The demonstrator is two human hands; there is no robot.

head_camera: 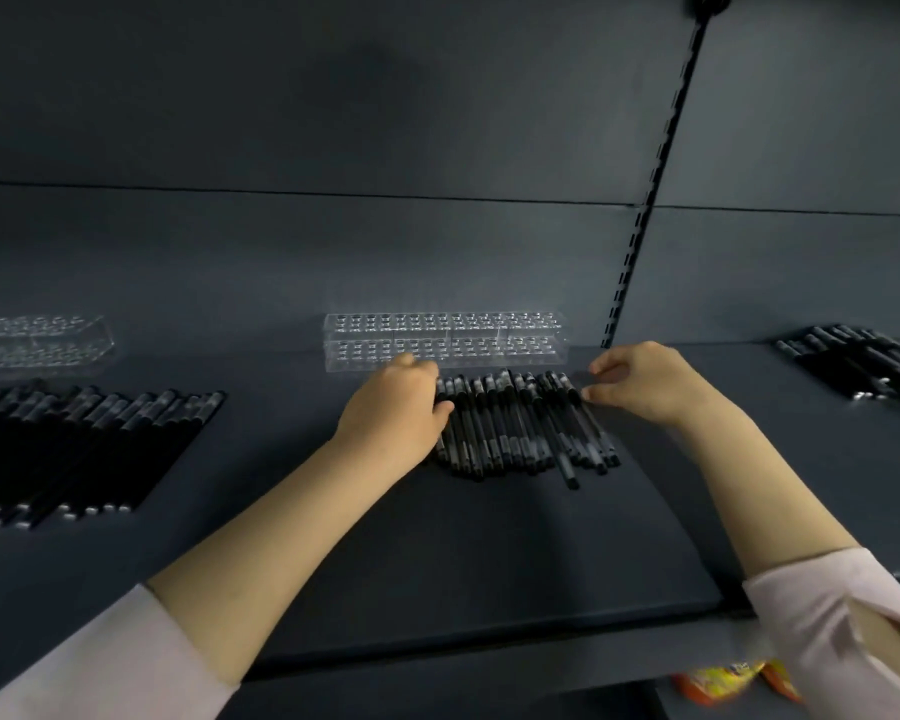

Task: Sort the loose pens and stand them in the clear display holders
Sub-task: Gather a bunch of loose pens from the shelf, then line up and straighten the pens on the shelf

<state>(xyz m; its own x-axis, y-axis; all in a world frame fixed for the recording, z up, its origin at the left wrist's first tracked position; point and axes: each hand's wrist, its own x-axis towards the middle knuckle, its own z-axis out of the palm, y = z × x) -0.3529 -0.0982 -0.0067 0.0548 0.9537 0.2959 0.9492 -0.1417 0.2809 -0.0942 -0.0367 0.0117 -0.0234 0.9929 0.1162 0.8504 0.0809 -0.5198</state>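
Note:
A pile of black pens (520, 423) lies side by side on the dark shelf (437, 553), just in front of a clear display holder (442, 340) with rows of holes. My left hand (396, 407) rests against the left edge of the pile, fingers curled onto the pens. Over at the pile's right edge, my right hand (640, 381) touches the outermost pens with its fingertips. One pen sticks out toward me at the pile's lower right. Neither hand has lifted a pen off the shelf.
A second clear holder (37, 340) stands at the far left, with a larger fan of black pens (74, 449) in front of it. Another pen heap (863, 366) lies at the far right. A slotted upright (650, 200) runs up the back panel. Orange packets (733, 683) show below the shelf.

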